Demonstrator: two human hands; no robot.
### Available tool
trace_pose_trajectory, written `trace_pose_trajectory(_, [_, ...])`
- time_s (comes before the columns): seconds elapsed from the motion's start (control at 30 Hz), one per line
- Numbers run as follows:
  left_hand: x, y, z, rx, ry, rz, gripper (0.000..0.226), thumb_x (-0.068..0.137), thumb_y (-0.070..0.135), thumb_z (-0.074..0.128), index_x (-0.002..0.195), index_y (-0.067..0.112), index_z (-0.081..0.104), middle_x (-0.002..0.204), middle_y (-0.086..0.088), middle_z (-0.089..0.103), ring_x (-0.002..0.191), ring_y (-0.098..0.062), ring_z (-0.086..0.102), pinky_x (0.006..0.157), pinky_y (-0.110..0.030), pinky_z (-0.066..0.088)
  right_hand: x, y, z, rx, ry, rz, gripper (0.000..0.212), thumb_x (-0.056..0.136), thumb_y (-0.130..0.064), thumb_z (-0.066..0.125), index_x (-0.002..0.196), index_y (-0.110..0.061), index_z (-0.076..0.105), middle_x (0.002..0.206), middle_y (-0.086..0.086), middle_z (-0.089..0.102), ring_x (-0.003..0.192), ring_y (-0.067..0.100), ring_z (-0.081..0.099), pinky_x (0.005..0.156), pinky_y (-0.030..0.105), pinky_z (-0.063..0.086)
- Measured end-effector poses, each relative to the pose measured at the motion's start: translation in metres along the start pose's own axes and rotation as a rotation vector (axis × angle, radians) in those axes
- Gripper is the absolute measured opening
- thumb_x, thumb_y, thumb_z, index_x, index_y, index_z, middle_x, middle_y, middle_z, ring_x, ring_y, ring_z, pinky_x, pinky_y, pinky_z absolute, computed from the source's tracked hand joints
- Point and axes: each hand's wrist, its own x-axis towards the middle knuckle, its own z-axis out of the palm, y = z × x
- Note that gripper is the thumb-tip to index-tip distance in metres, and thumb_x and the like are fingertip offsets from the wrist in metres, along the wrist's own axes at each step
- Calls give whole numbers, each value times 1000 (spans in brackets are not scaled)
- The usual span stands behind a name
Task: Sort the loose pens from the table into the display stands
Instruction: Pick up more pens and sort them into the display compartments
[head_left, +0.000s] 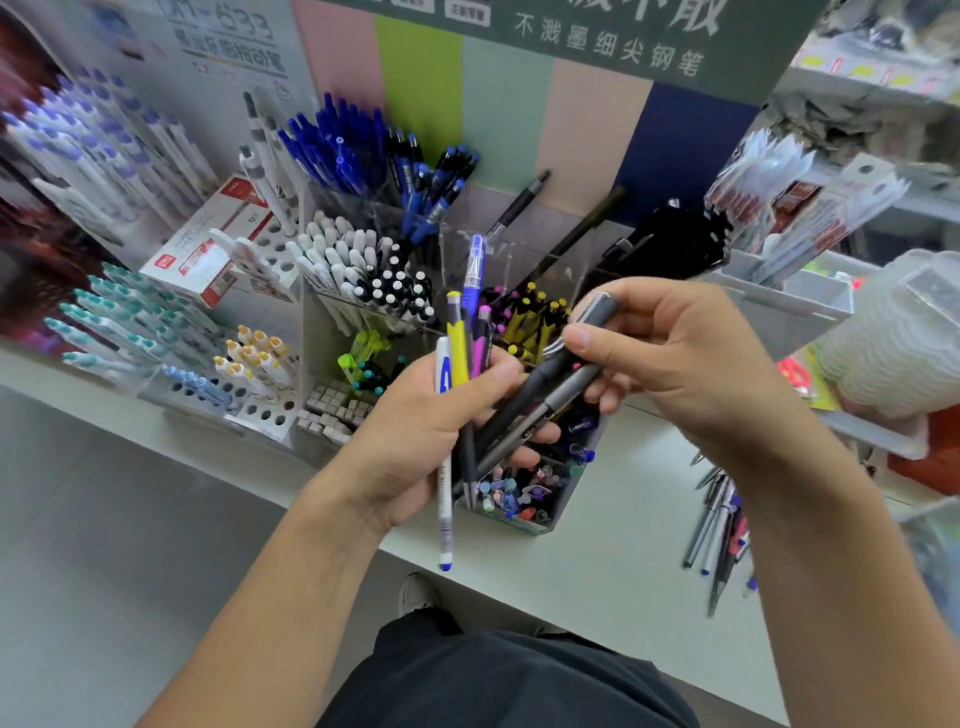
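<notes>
My left hand (415, 436) grips a bunch of mixed pens (460, 358): a white one, a yellow one, a blue one, a pink one and dark ones. My right hand (670, 353) pinches the upper end of a grey and black pen (563, 387) whose lower part still lies in the left hand's bunch. Both hands hover over the clear acrylic display stand (558, 512), whose compartments hold sorted pens. More loose pens (719, 525) lie on the pale table (597, 571) to the right, partly behind my right forearm.
Left of the clear stand, white hole racks (265, 415) hold teal, white and yellow-capped pens. A red and white box (208, 244) lies behind them. A stack of clear plastic cups (893, 338) and hanging packets (800, 202) crowd the right. The table's front edge runs diagonally below my hands.
</notes>
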Motion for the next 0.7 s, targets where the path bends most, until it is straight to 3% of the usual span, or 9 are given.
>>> trace_pose_trajectory(0.07, [2,-6,-1,-52,32,-22,24,92,27,59,86,8,71,94,-19,74,75,-32,73,62,-36,63,-11,-2,-10,-41,52,-52,22,78,-14,72,91,3,66,68,13,68,52,19,63,48,21,52])
trace_pose_trajectory(0.13, [5,-15,-5,-120,141,-37,23,100,24,55,87,6,62,83,-13,68,66,-25,68,57,-32,60,-25,-6,-24,-79,126,-131,14,78,-13,71,87,-3,67,67,8,68,52,17,63,50,21,53])
trace_pose_trajectory(0.23, [11,-29,-19,-73,241,-53,21,103,23,55,86,14,45,69,-1,46,49,-10,39,41,-18,36,-42,-6,-46,-165,226,-224,10,77,-22,75,85,-22,69,73,6,72,55,20,66,53,24,56])
trace_pose_trajectory(0.33, [11,-39,-32,82,232,-61,17,103,26,55,97,15,45,66,3,38,49,-9,26,41,-18,25,-53,5,-57,-477,255,-274,14,80,-28,82,89,-29,71,74,-1,70,58,19,67,60,34,58])
trace_pose_trajectory(0.4, [9,-42,-37,135,231,-46,15,102,27,56,102,15,46,65,3,39,50,-11,26,42,-20,23,-57,12,-52,-721,245,-339,14,82,-25,81,94,-24,74,72,-7,71,64,15,66,67,29,55])
trace_pose_trajectory(0.5, [6,-45,-41,192,229,-9,17,102,25,56,93,12,49,64,1,42,49,-13,26,42,-22,25,-57,22,-39,-950,238,-503,16,84,-18,79,96,-9,76,80,-2,72,76,11,60,72,17,46])
trace_pose_trajectory(0.57, [5,-48,-44,234,238,-11,18,102,24,57,92,8,55,64,0,45,47,-12,26,42,-22,24,-52,32,-33,-1012,212,-589,15,85,-14,78,97,-6,75,86,3,74,77,11,60,73,22,48])
trace_pose_trajectory(0.7, [7,-61,-42,297,299,-36,16,102,20,58,110,14,70,69,-3,54,42,-8,33,40,-19,27,-44,58,-20,-1074,78,-672,12,88,-5,76,100,-3,72,90,6,72,78,23,66,69,34,53])
